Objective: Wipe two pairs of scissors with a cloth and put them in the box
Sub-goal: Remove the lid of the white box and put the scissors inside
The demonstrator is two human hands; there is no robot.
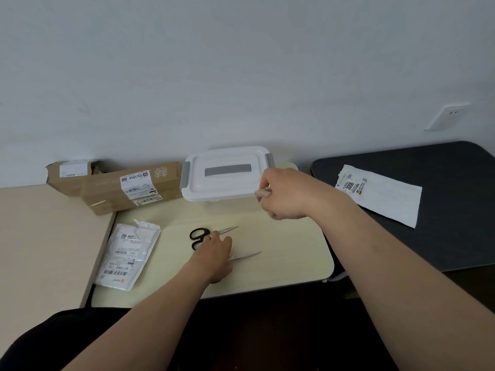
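Two pairs of scissors lie on the pale yellow table. The farther scissors (200, 235) show black handles and blades pointing right. Of the nearer scissors (247, 255) only the blades show; my left hand (215, 251) covers the handles. Its fingertips touch the farther pair near the pivot, and the thumb is spread apart. My right hand (288, 194) hovers at the front right corner of the white box (214, 187) and grips a small brownish cloth (263, 194). The box lid is shut, with a grey handle and grey side clips.
Two brown cardboard parcels (126, 187) lie left of the box against the wall. A white mailer bag (128, 255) sits at the table's left edge. Another white bag (380, 194) lies on the dark table (442, 236) to the right. A beige surface (40, 236) adjoins on the left.
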